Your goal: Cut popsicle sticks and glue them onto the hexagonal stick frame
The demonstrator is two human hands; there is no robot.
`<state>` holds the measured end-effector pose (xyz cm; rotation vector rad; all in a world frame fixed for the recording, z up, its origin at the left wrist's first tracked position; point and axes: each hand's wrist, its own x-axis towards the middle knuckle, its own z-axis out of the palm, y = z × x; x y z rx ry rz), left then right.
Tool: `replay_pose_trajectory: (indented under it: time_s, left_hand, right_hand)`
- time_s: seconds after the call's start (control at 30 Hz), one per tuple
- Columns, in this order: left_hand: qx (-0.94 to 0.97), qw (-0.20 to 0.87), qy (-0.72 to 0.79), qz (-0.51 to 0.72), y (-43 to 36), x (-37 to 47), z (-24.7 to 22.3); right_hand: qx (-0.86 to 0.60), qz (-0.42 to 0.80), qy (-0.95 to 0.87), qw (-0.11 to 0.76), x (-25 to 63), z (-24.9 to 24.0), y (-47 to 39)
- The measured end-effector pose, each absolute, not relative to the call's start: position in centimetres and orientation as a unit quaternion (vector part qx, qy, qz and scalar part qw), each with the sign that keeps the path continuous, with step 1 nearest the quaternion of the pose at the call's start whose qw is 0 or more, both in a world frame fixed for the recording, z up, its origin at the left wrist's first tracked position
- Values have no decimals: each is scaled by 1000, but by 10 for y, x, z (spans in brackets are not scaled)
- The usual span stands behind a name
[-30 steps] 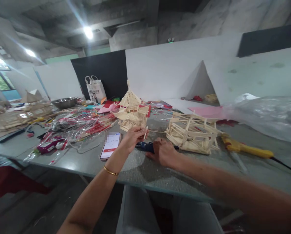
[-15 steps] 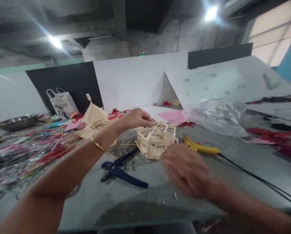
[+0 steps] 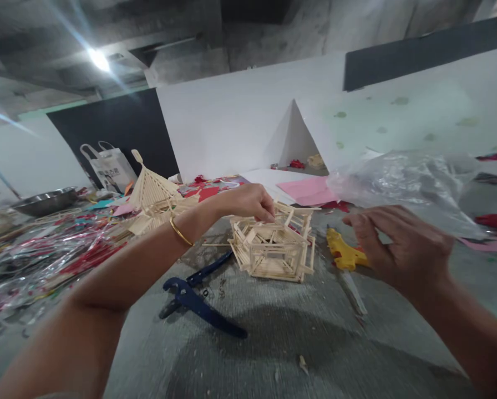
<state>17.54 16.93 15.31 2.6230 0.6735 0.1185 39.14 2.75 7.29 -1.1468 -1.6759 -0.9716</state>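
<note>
A small frame of pale wooden sticks (image 3: 277, 252) stands on the grey table. My left hand (image 3: 250, 202) reaches over its back left edge, fingers closed and pointing down; what they pinch is too small to make out. To the right, my right hand (image 3: 402, 244) hovers beside the yellow glue gun (image 3: 344, 252), its fingers apart and nothing between them. A clear stick or strip lies below the gun. Blue cutters (image 3: 204, 310) lie open on the table, left of the stick frame.
Behind my left arm stands a pointed stick roof (image 3: 152, 191). Wrapped red and clear material (image 3: 86, 260) is heaped at the left, near a metal bowl (image 3: 46, 202). Pink paper (image 3: 307, 190) and a clear plastic bag (image 3: 402, 177) lie at the back.
My right hand has moved right, away from the stick frame to the glue gun, and its fingers show apart. My left hand stays at the frame. The view has shifted slightly.
</note>
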Motion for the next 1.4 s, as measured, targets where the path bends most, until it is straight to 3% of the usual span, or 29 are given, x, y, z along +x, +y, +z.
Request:
replay_pose_trajectory:
  time_s: [1.4]
  left_hand:
    - [960,133,246,23,160,185,150]
  right_hand:
    - [-486,-418,-674,366,402,65,41]
